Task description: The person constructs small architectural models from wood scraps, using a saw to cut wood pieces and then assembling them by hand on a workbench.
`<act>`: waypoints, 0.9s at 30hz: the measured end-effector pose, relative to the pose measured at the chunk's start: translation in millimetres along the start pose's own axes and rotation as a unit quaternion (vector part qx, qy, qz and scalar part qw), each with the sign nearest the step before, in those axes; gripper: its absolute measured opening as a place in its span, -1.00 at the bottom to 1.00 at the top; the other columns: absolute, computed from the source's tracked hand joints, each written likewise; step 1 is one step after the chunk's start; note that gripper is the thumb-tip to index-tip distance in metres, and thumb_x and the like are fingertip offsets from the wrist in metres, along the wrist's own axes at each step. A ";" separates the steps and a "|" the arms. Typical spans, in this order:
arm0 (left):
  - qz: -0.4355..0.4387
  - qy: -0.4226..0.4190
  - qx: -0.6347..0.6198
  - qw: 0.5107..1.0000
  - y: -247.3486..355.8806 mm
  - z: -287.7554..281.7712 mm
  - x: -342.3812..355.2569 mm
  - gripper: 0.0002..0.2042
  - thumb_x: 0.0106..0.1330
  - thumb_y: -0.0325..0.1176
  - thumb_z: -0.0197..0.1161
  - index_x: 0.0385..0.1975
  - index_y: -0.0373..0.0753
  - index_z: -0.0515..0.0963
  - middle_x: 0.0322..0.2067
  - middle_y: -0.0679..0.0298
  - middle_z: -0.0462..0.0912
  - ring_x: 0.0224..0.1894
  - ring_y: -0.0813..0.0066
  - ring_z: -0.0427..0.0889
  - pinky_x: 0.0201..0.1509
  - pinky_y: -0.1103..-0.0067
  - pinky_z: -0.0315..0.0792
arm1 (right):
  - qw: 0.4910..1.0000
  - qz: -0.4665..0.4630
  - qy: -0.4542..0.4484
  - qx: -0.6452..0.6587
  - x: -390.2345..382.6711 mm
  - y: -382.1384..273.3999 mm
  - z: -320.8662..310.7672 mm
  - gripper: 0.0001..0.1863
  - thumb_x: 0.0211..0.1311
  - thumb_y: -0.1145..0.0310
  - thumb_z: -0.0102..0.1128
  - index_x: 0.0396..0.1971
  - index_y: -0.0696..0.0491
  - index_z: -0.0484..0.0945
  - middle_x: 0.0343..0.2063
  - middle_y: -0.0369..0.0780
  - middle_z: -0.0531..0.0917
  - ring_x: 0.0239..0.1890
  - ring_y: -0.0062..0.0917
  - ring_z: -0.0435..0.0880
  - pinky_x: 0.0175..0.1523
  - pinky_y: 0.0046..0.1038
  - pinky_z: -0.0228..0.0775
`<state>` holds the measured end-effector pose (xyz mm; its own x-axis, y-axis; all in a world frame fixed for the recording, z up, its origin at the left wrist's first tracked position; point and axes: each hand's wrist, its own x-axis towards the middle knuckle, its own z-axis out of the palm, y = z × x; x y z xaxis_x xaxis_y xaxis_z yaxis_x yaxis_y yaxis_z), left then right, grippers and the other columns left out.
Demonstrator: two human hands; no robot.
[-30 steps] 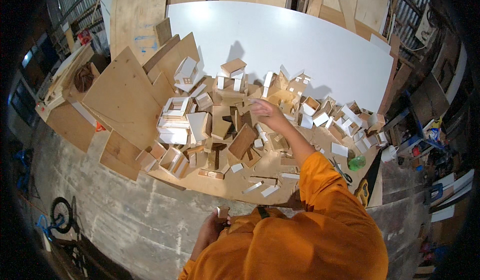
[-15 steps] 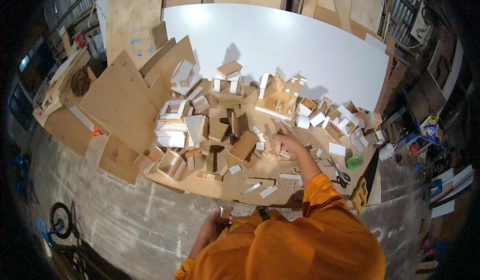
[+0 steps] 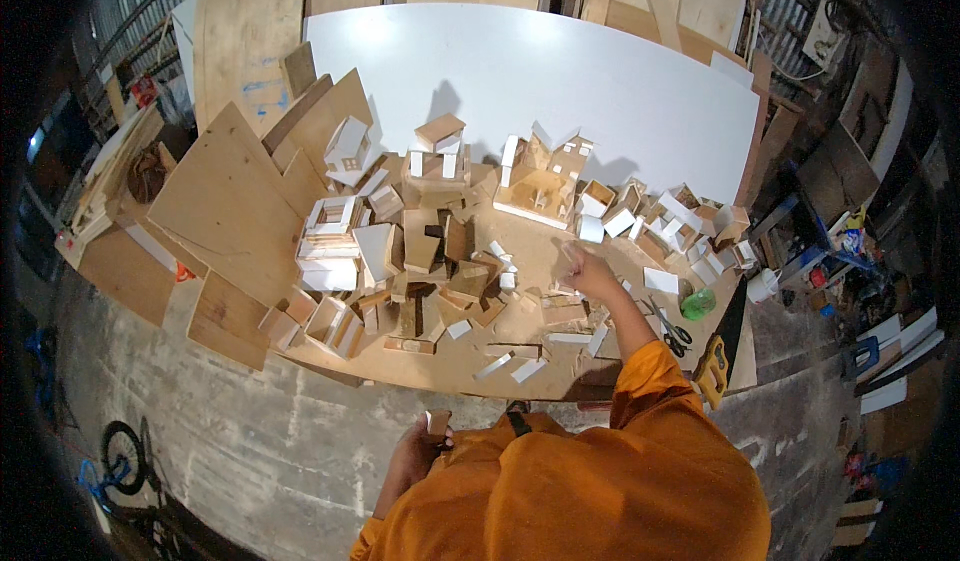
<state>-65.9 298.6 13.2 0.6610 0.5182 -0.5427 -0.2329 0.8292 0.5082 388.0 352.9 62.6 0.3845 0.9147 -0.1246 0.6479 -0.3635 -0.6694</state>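
Note:
My left hand (image 3: 412,455) is low in front of my body, its fingers closed around a small wooden block (image 3: 437,422) with a pale edge. My right hand (image 3: 592,273) reaches over the middle of the workbench, index finger stretched forward and slightly blurred, with nothing visible in it. Small wooden offcuts (image 3: 565,310) lie just below that hand. Beyond it stands a wooden model house (image 3: 540,199) with an open top and white edges. Left of the hand is a heap of loose wood blocks (image 3: 467,281) and small white pieces.
Several more model houses stand along the back and left, including one white house (image 3: 347,151). At the right lie scissors (image 3: 674,333), a green round item (image 3: 698,304) and a handsaw (image 3: 712,369). A large white board (image 3: 550,71) rises behind. Plywood sheets (image 3: 222,176) lean at left.
The whole view has shifted a little. My right hand has moved slightly right over the bench, and a brown block in the heap sits differently. My left hand still holds its block.

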 end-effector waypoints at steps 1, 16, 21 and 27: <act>0.004 0.008 -0.002 1.000 -0.9 -1.3 -0.6 -0.54 0.40 0.01 -0.12 0.01 -0.28 0.37 -0.35 0.21 0.55 -0.32 0.37 0.51 -0.17 0.50 0.36 | 0.996 -0.014 0.011 -0.092 -7.5 5.2 3.7 -0.19 -0.05 0.37 0.29 0.29 -0.14 0.19 -0.26 -0.11 0.65 -0.20 -0.31 0.64 -0.12 -0.34 0.46; -0.034 -0.023 0.027 0.999 1.2 16.8 -4.2 -0.53 0.42 0.00 -0.15 0.00 -0.32 0.39 -0.34 0.18 0.54 -0.30 0.35 0.47 -0.12 0.52 0.35 | 0.972 -0.101 0.104 0.185 -16.7 25.0 46.6 -0.29 -0.02 0.48 0.24 0.24 -0.02 0.26 -0.37 -0.20 0.66 -0.33 -0.51 0.65 -0.21 -0.49 0.47; -0.020 -0.021 0.027 0.999 -4.7 7.2 -11.4 -0.53 0.42 0.01 -0.16 0.01 -0.30 0.39 -0.35 0.21 0.55 -0.30 0.35 0.48 -0.11 0.51 0.35 | 0.993 -0.108 0.041 0.029 -65.3 -13.1 13.7 -0.09 -0.06 0.44 0.32 0.34 -0.08 0.05 -0.12 -0.07 0.60 -0.06 -0.35 0.58 0.06 -0.43 0.37; -0.010 -0.034 -0.037 0.999 -1.4 19.0 -25.3 -0.50 0.39 0.03 -0.09 0.05 -0.31 0.36 -0.35 0.22 0.55 -0.32 0.37 0.49 -0.12 0.50 0.37 | 0.984 -0.112 0.031 -0.131 -70.9 -20.5 43.1 -0.02 -0.17 0.35 0.42 0.32 -0.02 0.07 0.07 0.03 0.43 0.11 -0.16 0.43 0.15 -0.37 0.30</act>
<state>-68.8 280.4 38.9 0.7128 0.4881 -0.5036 -0.2703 0.8538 0.4449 319.1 303.1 53.6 0.2459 0.9677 0.0550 0.8656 -0.1938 -0.4617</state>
